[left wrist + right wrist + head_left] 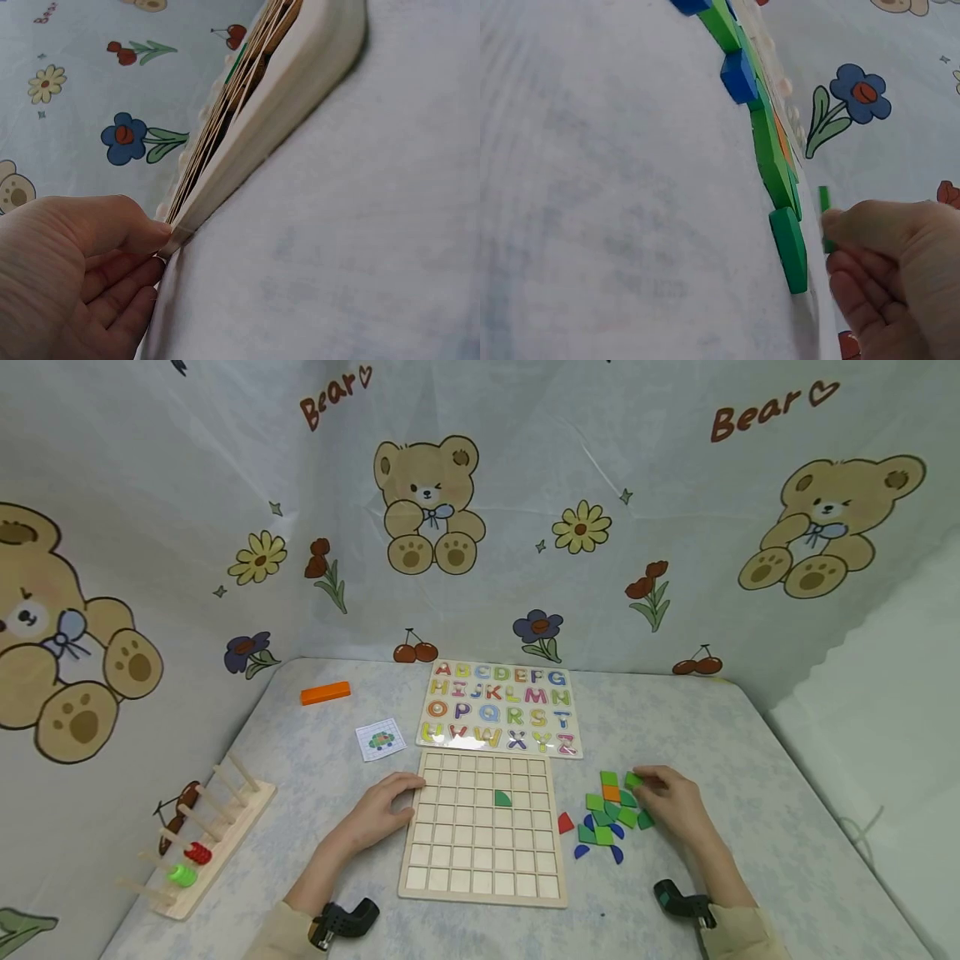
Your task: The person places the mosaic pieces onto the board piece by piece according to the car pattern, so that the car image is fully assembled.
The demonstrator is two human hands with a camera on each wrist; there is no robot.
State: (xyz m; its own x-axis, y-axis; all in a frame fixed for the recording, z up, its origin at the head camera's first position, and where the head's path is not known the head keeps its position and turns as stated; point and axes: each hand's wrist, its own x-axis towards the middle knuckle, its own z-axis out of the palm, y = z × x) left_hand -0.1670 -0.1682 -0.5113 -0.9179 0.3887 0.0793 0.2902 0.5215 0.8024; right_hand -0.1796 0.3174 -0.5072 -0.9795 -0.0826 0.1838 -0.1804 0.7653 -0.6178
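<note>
Right hand (675, 802) pinches a green tile (633, 780) from the loose pile (611, 818); left hand (378, 814), fingers relaxed, steadies the grid board (480, 877), where only one green piece (502, 798) sits.

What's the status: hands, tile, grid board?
Left hand steadies grid board edge. Right hand pinches green tile at loose pile. One green piece seated. Nothing blocking.

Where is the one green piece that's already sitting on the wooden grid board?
In the head view, the green piece lies in a cell just right of the middle of the grid board, between the left hand and the loose tiles.
</note>
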